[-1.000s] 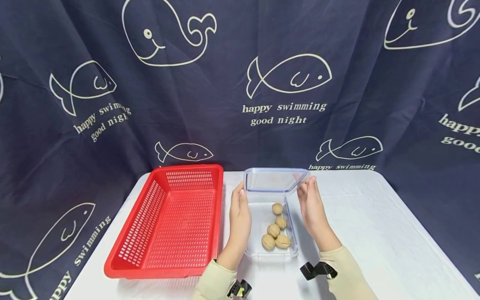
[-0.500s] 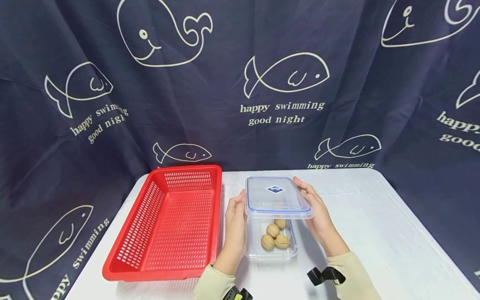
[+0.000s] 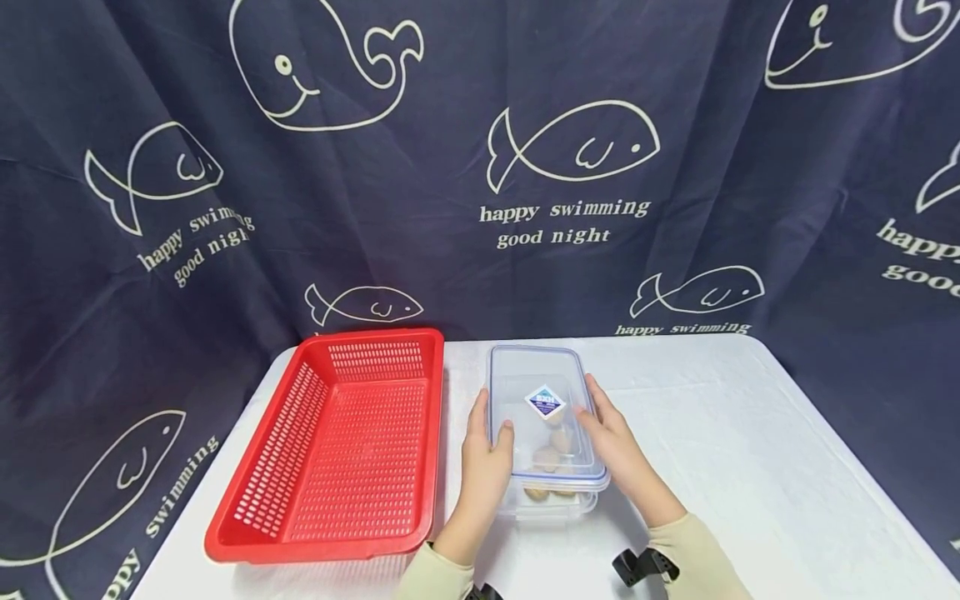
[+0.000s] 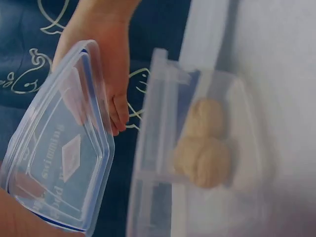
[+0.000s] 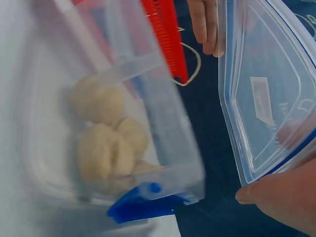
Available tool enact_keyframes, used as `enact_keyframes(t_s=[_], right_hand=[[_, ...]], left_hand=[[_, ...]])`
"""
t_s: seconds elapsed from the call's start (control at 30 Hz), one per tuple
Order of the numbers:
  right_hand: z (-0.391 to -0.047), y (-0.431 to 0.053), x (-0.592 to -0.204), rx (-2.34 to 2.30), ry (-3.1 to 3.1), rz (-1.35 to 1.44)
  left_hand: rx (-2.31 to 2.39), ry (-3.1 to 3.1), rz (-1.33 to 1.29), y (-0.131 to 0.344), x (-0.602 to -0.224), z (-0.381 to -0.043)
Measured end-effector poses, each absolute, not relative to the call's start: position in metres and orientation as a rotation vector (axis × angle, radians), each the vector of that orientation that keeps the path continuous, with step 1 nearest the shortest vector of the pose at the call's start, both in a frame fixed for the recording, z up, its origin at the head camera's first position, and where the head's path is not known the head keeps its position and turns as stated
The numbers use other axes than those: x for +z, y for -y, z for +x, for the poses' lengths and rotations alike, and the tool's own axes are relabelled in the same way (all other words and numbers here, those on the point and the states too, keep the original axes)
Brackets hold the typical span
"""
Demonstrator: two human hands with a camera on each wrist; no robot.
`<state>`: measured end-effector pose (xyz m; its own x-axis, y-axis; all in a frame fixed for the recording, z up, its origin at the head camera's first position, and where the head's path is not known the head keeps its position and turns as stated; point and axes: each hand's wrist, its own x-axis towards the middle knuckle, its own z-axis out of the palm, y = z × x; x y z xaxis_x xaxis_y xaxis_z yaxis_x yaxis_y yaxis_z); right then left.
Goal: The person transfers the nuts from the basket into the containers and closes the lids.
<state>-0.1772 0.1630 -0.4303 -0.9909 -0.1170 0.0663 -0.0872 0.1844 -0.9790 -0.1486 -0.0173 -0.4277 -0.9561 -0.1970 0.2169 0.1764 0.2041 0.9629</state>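
A clear lid with a blue seal and a diamond-shaped sticker lies tilted above a clear plastic food container. My left hand holds the lid's left edge, thumb near the top face. On the opposite edge, my right hand grips it with the thumb over the top. Between lid and container a gap shows in both wrist views. Several walnuts lie inside the container, partly seen through the lid in the head view. A blue clip hangs from the container's rim in the right wrist view.
A red perforated plastic basket stands left of the container on the white-covered table. Behind the table hangs a dark blue curtain printed with fish and whales. Black wrist straps sit at the sleeves.
The lid has swung from nearly upright at the back down over the container, covering most of the walnuts in the head view. Both hands have moved with it, thumbs now toward its top.
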Motion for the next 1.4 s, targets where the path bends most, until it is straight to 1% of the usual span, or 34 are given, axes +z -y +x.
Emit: enact_keyframes(t_s=[0.07,0.23,0.53,0.67,1.03,1.3,1.4], right_hand=[[-0.178,-0.162,-0.435,-1.935,-2.448,-0.234],[-0.18,-0.162,-0.449,-1.836,-2.519,-0.262],[-0.183,-0.158,-0.468,-1.746,-2.626,-0.336],[-0.181,-0.156,-0.473,-1.714,-2.634,-0.323],[-0.18,-0.156,-0.479,-1.676,-2.647,-0.289],[-0.174,-0.157,-0.478,-1.648,-2.655,-0.28],[-0.174,-0.158,-0.477,-1.627,-2.665,-0.234]], left_hand=[[-1.681,2.274,-0.004,0.017,-0.432,-0.148],[-1.578,2.377,-0.035,0.019,-0.443,-0.147],[-1.649,2.428,-0.006,0.025,-0.457,-0.149],[-1.655,2.427,0.006,0.026,-0.458,-0.149],[-1.656,2.433,0.046,0.028,-0.459,-0.147],[-1.593,2.45,-0.025,0.028,-0.467,-0.146],[-1.597,2.446,-0.029,0.028,-0.47,-0.147]])
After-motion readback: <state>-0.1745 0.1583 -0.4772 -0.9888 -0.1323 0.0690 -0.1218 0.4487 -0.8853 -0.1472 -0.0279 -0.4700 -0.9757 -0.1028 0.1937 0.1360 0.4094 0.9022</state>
